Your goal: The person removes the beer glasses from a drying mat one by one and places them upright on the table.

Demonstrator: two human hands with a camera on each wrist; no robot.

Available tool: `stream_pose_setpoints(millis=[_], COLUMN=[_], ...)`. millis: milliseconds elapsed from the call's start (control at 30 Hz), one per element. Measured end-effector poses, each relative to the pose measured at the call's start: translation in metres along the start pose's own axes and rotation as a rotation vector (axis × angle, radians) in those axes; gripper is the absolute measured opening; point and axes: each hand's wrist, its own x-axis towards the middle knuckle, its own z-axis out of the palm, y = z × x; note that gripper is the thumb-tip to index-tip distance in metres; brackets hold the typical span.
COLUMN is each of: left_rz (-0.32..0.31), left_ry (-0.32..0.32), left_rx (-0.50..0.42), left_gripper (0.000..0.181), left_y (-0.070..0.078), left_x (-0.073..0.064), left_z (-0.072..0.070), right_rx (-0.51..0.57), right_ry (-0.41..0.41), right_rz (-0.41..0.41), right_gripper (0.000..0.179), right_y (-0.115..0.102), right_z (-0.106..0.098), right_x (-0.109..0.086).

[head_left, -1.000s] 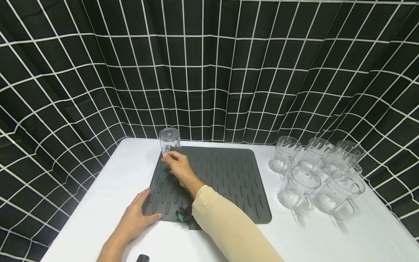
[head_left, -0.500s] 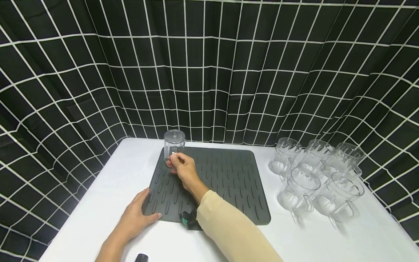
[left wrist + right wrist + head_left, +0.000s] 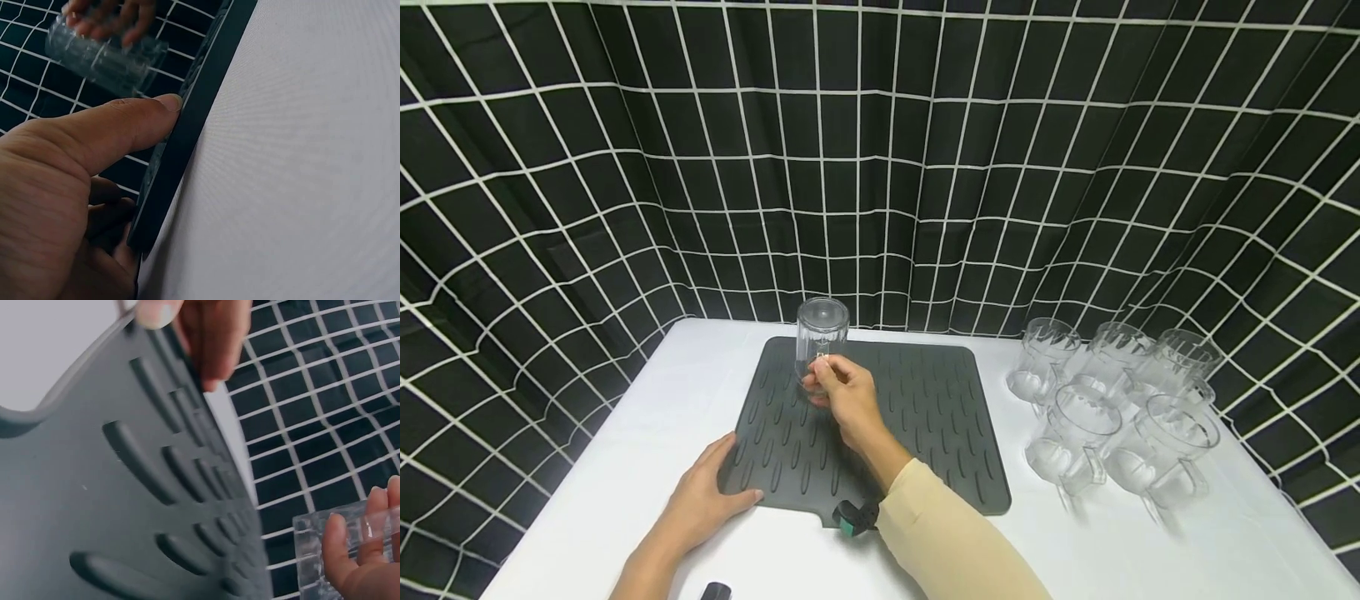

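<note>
A clear mug [image 3: 822,325] is upside down over the back left part of a dark grey drying mat [image 3: 917,417]. My right hand [image 3: 850,400] pinches it at the handle side; whether its rim touches the mat I cannot tell. In the left wrist view the mug [image 3: 81,59] is blurred. My left hand [image 3: 702,492] holds the mat's front left corner. Its thumb [image 3: 119,128] lies against the front edge and its fingers are along the left side, partly hidden in the left wrist view.
Several clear mugs [image 3: 1086,425] stand upright in a group at the right of the white tabletop [image 3: 775,550]. A black curtain with a white grid [image 3: 880,167] closes off the back and sides. A small black object [image 3: 716,591] lies at the front edge of view.
The right hand has moved the mug rightward and slightly nearer, from the mat's back left corner further in over the mat. The left hand has stayed at its corner.
</note>
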Motion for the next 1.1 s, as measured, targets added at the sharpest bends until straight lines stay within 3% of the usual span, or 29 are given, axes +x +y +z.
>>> stream_pose_setpoints(millis=[700, 1100], left_rz=[0.016, 0.008], left_ry=[0.006, -0.008], left_rx=[0.028, 0.017], left_gripper=[0.099, 0.097], left_y=[-0.002, -0.001], left_x=[-0.001, 0.0], left_z=[0.002, 0.001], right_rx=[0.027, 0.024], right_ry=[-0.02, 0.023], right_rz=[-0.279, -0.353], right_gripper=[0.029, 0.026], right_y=[-0.048, -0.059], right_z=[-0.06, -0.082], right_x=[-0.06, -0.088])
